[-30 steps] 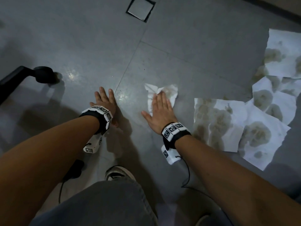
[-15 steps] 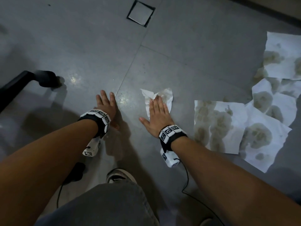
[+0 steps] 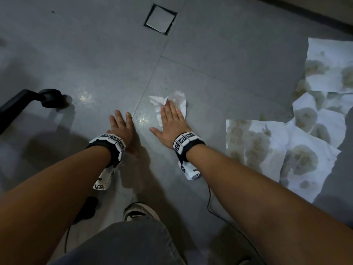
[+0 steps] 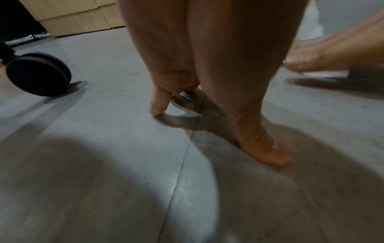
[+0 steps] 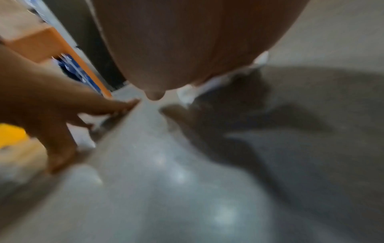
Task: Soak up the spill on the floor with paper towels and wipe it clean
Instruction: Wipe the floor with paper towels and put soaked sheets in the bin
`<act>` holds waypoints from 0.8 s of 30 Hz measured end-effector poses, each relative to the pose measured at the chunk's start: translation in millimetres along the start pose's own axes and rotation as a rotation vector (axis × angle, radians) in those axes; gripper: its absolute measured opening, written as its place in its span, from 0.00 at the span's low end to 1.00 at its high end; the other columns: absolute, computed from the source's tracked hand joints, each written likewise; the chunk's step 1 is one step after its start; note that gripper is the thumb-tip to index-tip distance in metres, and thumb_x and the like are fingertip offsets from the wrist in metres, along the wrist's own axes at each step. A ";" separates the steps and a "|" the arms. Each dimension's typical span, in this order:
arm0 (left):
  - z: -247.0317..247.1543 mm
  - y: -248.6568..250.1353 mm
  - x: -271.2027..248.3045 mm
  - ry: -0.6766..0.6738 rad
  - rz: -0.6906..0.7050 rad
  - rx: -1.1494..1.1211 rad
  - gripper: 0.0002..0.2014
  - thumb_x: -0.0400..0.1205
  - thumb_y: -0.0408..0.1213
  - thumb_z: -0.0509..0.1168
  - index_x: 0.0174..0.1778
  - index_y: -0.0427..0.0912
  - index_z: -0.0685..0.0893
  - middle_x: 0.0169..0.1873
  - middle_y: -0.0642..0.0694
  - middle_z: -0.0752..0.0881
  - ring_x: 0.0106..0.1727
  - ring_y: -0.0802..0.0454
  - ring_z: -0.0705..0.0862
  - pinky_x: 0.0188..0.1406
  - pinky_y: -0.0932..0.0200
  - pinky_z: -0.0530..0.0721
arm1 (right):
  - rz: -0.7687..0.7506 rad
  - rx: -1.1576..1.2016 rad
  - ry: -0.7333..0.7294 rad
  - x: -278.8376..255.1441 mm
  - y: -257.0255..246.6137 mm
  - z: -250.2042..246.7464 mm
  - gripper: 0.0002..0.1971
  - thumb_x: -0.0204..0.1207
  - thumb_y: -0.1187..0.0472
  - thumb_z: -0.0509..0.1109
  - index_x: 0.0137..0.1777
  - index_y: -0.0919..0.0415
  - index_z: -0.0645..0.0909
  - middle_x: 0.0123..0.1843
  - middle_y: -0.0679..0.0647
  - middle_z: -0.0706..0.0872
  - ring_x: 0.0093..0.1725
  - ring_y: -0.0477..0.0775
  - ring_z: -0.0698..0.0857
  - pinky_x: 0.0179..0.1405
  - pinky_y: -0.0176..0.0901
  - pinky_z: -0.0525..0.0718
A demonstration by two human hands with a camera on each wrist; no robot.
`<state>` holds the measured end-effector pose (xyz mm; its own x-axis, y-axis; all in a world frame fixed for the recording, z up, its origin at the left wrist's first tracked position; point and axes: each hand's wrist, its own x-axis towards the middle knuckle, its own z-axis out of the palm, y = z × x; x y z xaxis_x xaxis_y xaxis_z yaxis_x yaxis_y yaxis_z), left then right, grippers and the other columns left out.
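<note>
Nearest the camera a knee in grey trousers [image 3: 122, 243] fills the bottom of the head view, with the toe of a shoe [image 3: 140, 212] just past it on the grey tiled floor [image 3: 219, 60]. A thin black cable [image 3: 214, 209] trails over the tiles beside the shoe.

Beyond the shoe both arms reach forward. The left hand [image 3: 122, 125] lies flat on the floor, fingers straight and together, thumb spread, holding nothing; the left wrist view shows its thumb tip [image 4: 268, 152] and one fingertip pressing the tile beside a grout line [image 3: 147, 88].

On the other side of that grout line, the right hand [image 3: 171, 123] is laid palm down with straight fingers on a crumpled paper towel [image 3: 178, 101], pressing it to the floor rather than gripping it; the towel sticks out ahead of the fingertips and to their sides. Between the two hands, a small wet glint [image 3: 142, 120] shows on the tile next to the grout line.

Well to the right of the crumpled towel, several flat paper sheets [image 3: 271, 150] lie overlapping, blotched with brownish soaked patches. Left of the grout line stands a black chair wheel [image 3: 50, 98] on its arm, with another wet glint [image 3: 84, 96] just beside it. Farthest off, a square floor cover [image 3: 160, 19] sits in the tiles.
</note>
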<state>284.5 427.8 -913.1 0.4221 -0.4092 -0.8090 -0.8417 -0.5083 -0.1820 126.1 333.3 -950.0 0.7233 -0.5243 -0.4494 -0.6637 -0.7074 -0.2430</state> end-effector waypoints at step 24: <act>-3.9 -1.8 -11.1 -0.003 0.030 -0.006 0.79 0.61 0.57 0.85 0.82 0.38 0.24 0.80 0.28 0.25 0.83 0.26 0.31 0.83 0.30 0.53 | 0.218 0.086 0.010 -39.6 81.6 -1.2 0.45 0.82 0.32 0.42 0.85 0.66 0.36 0.87 0.63 0.37 0.86 0.60 0.35 0.85 0.57 0.40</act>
<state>282.7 430.4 -901.6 0.3957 -0.4223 -0.8155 -0.8519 -0.5005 -0.1541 43.5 295.8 -951.1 0.5624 -0.6651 -0.4913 -0.8181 -0.5339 -0.2138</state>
